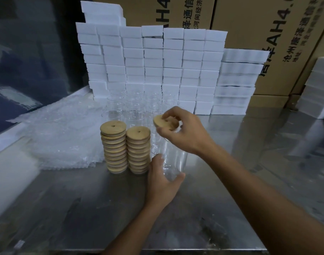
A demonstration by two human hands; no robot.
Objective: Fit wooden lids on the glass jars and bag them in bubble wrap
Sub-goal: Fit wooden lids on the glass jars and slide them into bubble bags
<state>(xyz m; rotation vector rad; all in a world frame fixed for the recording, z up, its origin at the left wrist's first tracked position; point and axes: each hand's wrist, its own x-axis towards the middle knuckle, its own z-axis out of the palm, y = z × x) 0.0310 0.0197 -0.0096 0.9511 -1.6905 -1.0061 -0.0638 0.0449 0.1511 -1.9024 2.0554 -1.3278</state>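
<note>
On the table [231, 181], near the middle: two lid stacks [125, 150] side by side, touching; bubble wrap [62, 140] spread to their left, empty jars [128, 109] grouped behind them. Just right of the stacks, a jar [173, 161] upright, gripped low by the left hand [162, 179], with a lid [165, 122] tilted over its mouth in the right hand [185, 131]. Behind the jars, foam blocks [157, 65] piled in a wall, and behind that, cartons [249, 19].

Packing room: steel bench [249, 162], stacked foam blocks [152, 57] (printed cartons [249, 34] behind)
</note>
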